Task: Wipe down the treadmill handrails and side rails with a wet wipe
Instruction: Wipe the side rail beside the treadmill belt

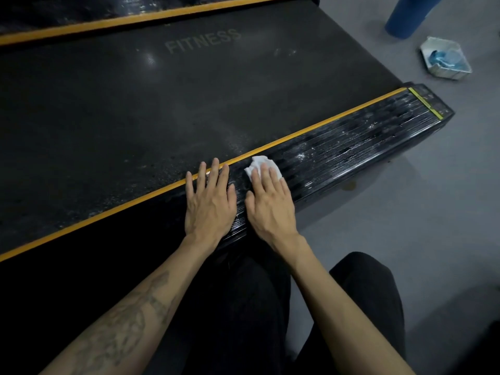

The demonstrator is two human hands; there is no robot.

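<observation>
While flat right hand presses wet wipe, side rail lengthwise toward upper right; left hand flat, empty.

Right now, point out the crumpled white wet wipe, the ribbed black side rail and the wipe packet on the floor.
Crumpled white wet wipe (259,163): head view, its exposed bunched top.
Ribbed black side rail (351,147): head view, wet ribbed top.
Wipe packet (445,58): head view, its open middle.
</observation>
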